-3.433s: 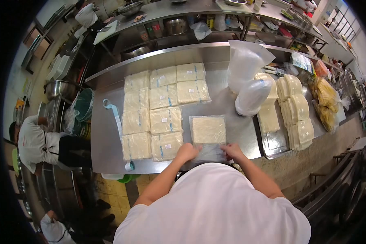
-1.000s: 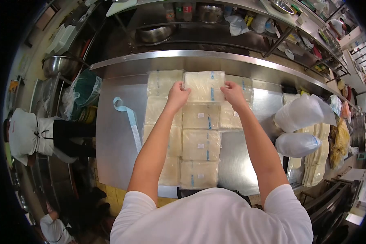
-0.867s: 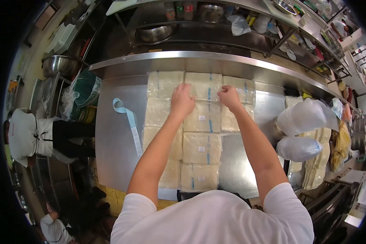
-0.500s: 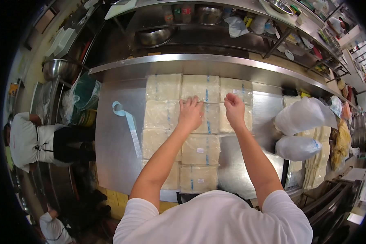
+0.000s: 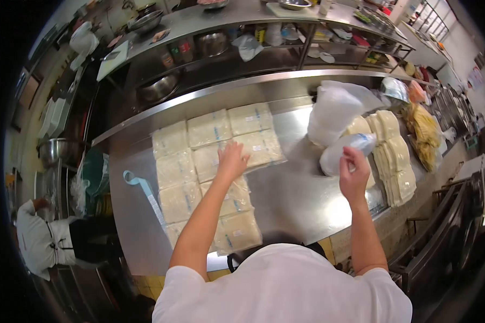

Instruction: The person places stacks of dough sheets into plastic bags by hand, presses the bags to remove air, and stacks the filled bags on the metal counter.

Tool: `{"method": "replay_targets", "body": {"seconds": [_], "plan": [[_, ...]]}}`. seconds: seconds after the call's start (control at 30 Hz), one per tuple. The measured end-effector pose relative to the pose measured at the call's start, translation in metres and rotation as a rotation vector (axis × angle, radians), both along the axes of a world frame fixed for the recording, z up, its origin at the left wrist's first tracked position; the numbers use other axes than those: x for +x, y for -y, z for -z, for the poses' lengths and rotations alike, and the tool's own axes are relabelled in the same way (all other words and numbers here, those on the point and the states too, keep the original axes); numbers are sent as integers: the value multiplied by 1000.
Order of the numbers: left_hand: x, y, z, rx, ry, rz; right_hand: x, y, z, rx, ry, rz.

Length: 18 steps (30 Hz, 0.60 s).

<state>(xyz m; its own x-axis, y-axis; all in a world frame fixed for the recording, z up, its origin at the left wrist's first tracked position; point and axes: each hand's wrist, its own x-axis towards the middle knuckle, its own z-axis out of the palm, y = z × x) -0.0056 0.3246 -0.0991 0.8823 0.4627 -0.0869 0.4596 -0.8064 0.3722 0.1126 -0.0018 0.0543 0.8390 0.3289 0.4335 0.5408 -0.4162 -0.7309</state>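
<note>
My left hand [image 5: 232,161] lies with fingers spread on a flat, clear-wrapped packet of pale sheets [image 5: 209,160], part of several rows of such packets. Some packets carry blue print and a small white label [image 5: 256,148]. My right hand [image 5: 354,173] is raised in front of a tied, whitish plastic bag [image 5: 334,156]; its fingers are loosely bent, with a gap between thumb and fingers and nothing visible in them. A larger cloudy plastic bag [image 5: 331,116] stands just behind.
A light blue strip [image 5: 144,185] lies left of the packets on the steel table [image 5: 285,202]. Stacks of pale sheets [image 5: 390,161] and a yellowish bag [image 5: 424,137] are at the right. A raised metal edge [image 5: 210,96] runs along the back. A person [image 5: 43,231] stands at the left.
The view has turned to the right. My right hand has moved from the right-hand packets to in front of the plastic bags, its fingers loosening. My left hand remains on the packets.
</note>
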Motion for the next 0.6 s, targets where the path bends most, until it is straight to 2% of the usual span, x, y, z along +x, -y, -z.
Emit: {"method": "replay_targets", "body": {"seconds": [0.03,0.1,0.13,0.2,0.3,0.37,0.43,0.47,0.53,0.6], "plan": [[-3,21,-7,-87,72,49,9,6,-15,11,8,10],[-16,67,-14,-292,245,110,27,14,-36,-302,462,-10],[-23,93,-15,-410,349,127,39,21,-33,-287,472,-6],[-34,142,-22,-425,347,195,65,33,-18,-576,480,-155],[-42,193,-39,-445,385,263,82,36,-29,-499,384,-257],[-47,218,-65,-683,242,210,89,43,-35,-452,351,-313],[-47,234,-79,-669,232,198,90,52,-49,-230,388,-286],[-45,239,-84,-665,224,193,88,58,-57,-218,393,-287],[-39,246,-91,-644,271,165,76,72,-80,162,263,-152],[-32,252,-96,-628,310,141,72,96,-94,379,164,-122]]}}
